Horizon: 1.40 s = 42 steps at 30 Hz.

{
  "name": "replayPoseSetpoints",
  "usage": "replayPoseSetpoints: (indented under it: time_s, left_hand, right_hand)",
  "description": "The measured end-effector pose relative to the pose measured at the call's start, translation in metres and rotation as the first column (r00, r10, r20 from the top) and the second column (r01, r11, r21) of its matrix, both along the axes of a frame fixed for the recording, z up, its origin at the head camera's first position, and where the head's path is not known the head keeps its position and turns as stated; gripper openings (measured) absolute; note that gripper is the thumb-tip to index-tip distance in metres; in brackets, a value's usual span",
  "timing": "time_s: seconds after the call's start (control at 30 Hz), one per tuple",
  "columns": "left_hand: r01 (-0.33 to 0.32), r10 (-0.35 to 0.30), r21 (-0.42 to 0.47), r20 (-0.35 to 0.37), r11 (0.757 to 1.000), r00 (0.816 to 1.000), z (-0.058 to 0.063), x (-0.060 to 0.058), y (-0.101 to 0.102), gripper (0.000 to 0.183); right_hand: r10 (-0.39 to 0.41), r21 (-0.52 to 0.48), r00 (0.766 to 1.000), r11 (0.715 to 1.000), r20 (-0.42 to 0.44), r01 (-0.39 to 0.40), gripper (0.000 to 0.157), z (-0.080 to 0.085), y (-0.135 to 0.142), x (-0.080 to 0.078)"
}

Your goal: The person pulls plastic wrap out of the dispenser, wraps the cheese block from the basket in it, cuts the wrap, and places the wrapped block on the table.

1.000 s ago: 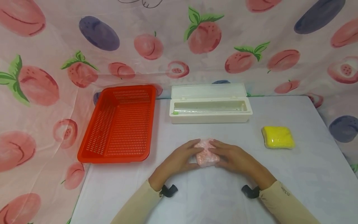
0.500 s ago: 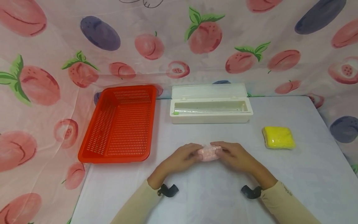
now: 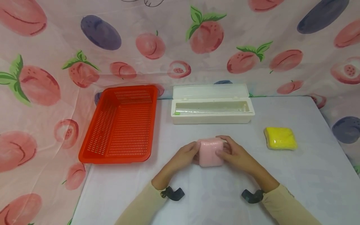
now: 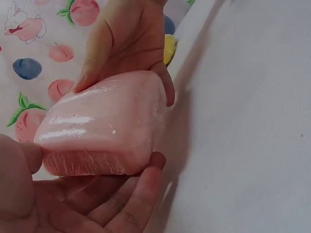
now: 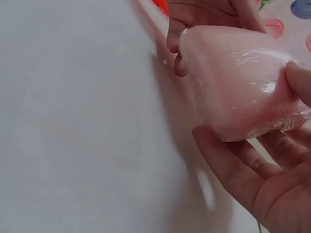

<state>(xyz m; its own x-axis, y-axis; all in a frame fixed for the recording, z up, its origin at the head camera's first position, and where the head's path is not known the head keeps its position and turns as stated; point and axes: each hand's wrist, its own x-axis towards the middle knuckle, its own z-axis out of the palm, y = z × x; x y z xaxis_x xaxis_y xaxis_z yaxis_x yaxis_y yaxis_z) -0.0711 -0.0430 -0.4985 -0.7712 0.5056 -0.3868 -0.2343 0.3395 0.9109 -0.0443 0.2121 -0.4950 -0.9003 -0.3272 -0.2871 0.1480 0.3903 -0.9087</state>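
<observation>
A soft-looking pink block wrapped in clear plastic film (image 3: 211, 154) is held between both hands, above the white tabletop. My left hand (image 3: 182, 160) grips its left side, thumb at the edge and fingers behind and below, as the left wrist view shows. From the other side my right hand (image 3: 239, 158) pinches it, with the thumb on the near face and fingers behind. In the right wrist view, the film on the pink block (image 5: 238, 82) looks shiny and wrinkled at the lower edge. What is under the film cannot be told for sure.
A red perforated plastic basket (image 3: 118, 157) stands at the left. Behind the hands lies a long white cling film dispenser (image 3: 211, 119), its clear lid raised. A yellow film-wrapped packet (image 3: 280, 138) lies at the right. A fruit-print cloth (image 3: 208, 68) hangs at the back.
Both hands have lifted and turned the pink block, so a smooth broad face now shows instead of the crinkled film side. The basket, dispenser and yellow packet stay put.
</observation>
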Motion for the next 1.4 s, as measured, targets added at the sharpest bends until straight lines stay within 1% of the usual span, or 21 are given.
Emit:
replayPoseSetpoints:
  time_s: [0.1,0.23,0.33,0.4,0.5,0.6,0.7,0.8,0.83,0.93,1.0,1.07,1.13,1.2,1.33,1.4]
  left_hand:
    - [-0.024,0.024,0.032,0.016,0.999,1.000,-0.001,0.001,0.002,0.055]
    - [-0.020,0.020,0.054,-0.014,0.998,1.000,0.000,0.002,0.005,0.055]
    - [-0.012,0.014,0.082,-0.020,0.997,1.000,0.001,0.002,0.007,0.055]
    - [-0.020,0.022,0.084,-0.021,0.996,1.000,0.001,0.002,0.009,0.054]
    - [-0.061,0.062,0.073,-0.018,0.995,0.998,0.001,0.001,0.011,0.049]
    - [-0.103,0.104,0.059,-0.005,0.993,0.995,0.001,0.000,0.014,0.046]
    - [-0.132,0.132,0.057,0.006,0.990,0.991,0.001,-0.001,0.017,0.052]
    - [-0.161,0.160,0.083,0.022,0.983,0.987,0.002,-0.001,0.022,0.059]
    - [-0.175,0.173,0.095,0.029,0.980,0.985,0.002,-0.001,0.024,0.059]
    - [-0.212,0.212,0.087,0.016,0.973,0.977,0.002,-0.001,0.032,0.055]
    - [-0.236,0.237,0.053,-0.013,0.970,0.971,0.003,-0.001,0.040,0.051]
    - [-0.252,0.251,0.001,-0.059,0.968,0.966,0.003,-0.002,0.051,0.048]
    - [-0.265,0.259,-0.042,-0.108,0.963,0.960,0.002,-0.004,0.063,0.046]
    - [-0.267,0.252,-0.078,-0.162,0.961,0.954,0.001,-0.006,0.075,0.047]
    - [-0.263,0.231,-0.103,-0.247,0.959,0.941,-0.003,-0.013,0.100,0.047]
    - [-0.268,0.233,-0.101,-0.272,0.958,0.934,-0.004,-0.016,0.111,0.047]
  right_hand:
    - [-0.003,-0.015,1.000,1.000,0.031,0.004,0.059,0.000,-0.001,0.000]
    - [-0.016,-0.001,0.998,1.000,0.060,0.016,0.056,0.000,-0.001,0.001]
    - [-0.043,0.031,0.995,0.999,0.089,0.040,0.060,0.000,-0.001,0.001]
    - [-0.063,0.042,0.992,0.997,0.106,0.058,0.063,0.000,0.000,0.001]
    - [-0.086,0.057,0.991,0.995,0.106,0.081,0.068,0.002,0.002,0.002]
    - [-0.095,0.077,0.993,0.993,0.075,0.089,0.070,0.003,0.004,0.003]
    - [-0.115,0.102,0.992,0.989,0.053,0.109,0.070,0.004,0.007,0.004]
    - [-0.144,0.142,0.989,0.980,0.040,0.137,0.072,0.007,0.009,0.004]
    - [-0.154,0.151,0.987,0.978,0.040,0.146,0.073,0.008,0.010,0.004]
    - [-0.181,0.182,0.983,0.968,0.035,0.171,0.077,0.011,0.015,0.005]
    - [-0.191,0.202,0.981,0.962,0.028,0.182,0.079,0.013,0.019,0.006]
    - [-0.205,0.228,0.979,0.954,0.012,0.197,0.080,0.015,0.024,0.007]
    - [-0.228,0.258,0.974,0.940,-0.009,0.223,0.081,0.017,0.029,0.007]
    - [-0.261,0.284,0.964,0.922,-0.042,0.262,0.079,0.018,0.035,0.008]
    - [-0.325,0.306,0.940,0.889,-0.107,0.342,0.072,0.021,0.047,0.007]
    - [-0.344,0.309,0.931,0.878,-0.123,0.366,0.069,0.022,0.053,0.007]
